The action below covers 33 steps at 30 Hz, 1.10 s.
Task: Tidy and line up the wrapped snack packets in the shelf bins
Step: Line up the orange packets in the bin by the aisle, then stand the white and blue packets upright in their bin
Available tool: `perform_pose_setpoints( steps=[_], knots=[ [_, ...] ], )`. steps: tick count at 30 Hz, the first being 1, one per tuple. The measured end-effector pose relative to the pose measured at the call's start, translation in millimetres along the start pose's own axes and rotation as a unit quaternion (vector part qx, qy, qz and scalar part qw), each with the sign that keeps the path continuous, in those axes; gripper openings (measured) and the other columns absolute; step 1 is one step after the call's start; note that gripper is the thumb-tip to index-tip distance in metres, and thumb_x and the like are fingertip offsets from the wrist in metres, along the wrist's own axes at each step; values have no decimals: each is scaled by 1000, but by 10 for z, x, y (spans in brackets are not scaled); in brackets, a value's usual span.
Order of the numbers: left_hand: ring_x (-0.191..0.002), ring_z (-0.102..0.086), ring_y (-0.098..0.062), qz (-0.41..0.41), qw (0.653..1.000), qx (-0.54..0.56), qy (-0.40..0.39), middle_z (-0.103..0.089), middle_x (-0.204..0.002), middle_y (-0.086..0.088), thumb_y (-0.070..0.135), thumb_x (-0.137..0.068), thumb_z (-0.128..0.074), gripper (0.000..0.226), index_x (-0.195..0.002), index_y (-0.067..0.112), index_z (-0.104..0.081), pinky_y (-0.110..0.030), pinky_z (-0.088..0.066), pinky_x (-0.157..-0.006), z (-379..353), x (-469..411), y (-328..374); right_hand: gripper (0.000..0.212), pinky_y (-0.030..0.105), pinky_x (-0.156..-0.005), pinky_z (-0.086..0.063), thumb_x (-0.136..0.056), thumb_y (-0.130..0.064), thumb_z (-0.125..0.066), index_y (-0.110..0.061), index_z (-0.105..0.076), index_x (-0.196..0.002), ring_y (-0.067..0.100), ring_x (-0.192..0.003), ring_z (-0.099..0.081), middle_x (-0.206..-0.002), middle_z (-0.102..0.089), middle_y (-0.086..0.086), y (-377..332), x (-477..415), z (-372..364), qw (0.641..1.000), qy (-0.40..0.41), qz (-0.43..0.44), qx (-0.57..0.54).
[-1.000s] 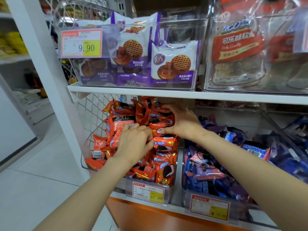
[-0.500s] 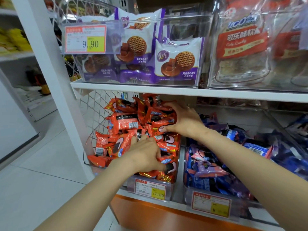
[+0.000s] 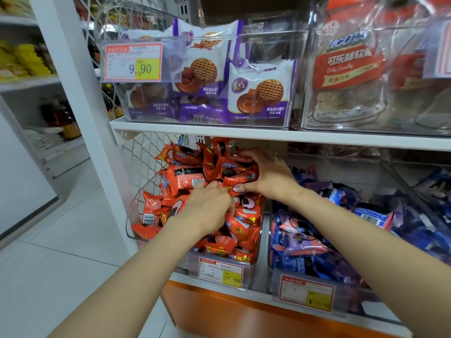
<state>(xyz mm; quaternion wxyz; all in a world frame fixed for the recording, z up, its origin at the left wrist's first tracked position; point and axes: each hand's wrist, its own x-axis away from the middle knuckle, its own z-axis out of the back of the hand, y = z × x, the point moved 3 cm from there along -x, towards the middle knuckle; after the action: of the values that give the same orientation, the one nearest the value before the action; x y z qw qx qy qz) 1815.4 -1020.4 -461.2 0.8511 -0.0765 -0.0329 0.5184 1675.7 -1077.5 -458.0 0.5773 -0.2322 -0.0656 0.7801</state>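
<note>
Head view: both hands (image 3: 210, 206) (image 3: 271, 176) press into red packets (image 3: 185, 181).

White upright post (image 3: 73, 98) on the left, pale tiled floor (image 3: 61, 252) below it. Far left, another shelf w/ yellow packs (image 3: 24, 59) up top and dark bottles (image 3: 61, 118) lower down. Orange base panel (image 3: 244, 315) runs under the near shelf. White wire mesh (image 3: 146, 152) behind the post.
</note>
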Motion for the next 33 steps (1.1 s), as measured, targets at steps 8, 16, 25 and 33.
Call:
perform_pose_setpoints(
  steps=[8,16,25,33],
  knots=[
    [-118,-46,-20,14,1000,-4,-7,-58,-120,2,45,-84,-62,36,-115,26,-63,-36,-27,-98,-98,-53,30,84,36,-107,-31,-67,-51,-78,-34,-36,-137,22,-131,-38,-146,-33,-2,1,8,13,1000,5,7,0],
    [-109,-55,-21,99,995,2,29,-66,-108,-2,46,-82,-64,34,-105,21,-68,-37,-30,-98,-109,-105,24,83,38,-106,-36,-66,-50,-79,-35,-37,-136,24,-129,-40,-146,-35,-1,24,-20,21,1000,-11,9,-12],
    [-107,-54,-24,153,974,30,166,-63,-108,-3,32,-91,-54,21,-102,16,-61,-33,-41,-83,263,159,-96,60,31,-105,-37,-75,-43,-75,-27,-52,-128,13,-122,-46,-134,-50,-5,42,164,174,982,-151,60,-100],
    [-100,-55,-18,110,939,201,257,-61,-100,3,32,-90,-56,13,-95,21,-62,-29,-35,-72,513,169,369,35,19,-84,-46,-81,-12,-71,-7,-61,-114,18,-95,-61,-106,-67,13,494,526,742,977,37,-56,-201]
  ],
)
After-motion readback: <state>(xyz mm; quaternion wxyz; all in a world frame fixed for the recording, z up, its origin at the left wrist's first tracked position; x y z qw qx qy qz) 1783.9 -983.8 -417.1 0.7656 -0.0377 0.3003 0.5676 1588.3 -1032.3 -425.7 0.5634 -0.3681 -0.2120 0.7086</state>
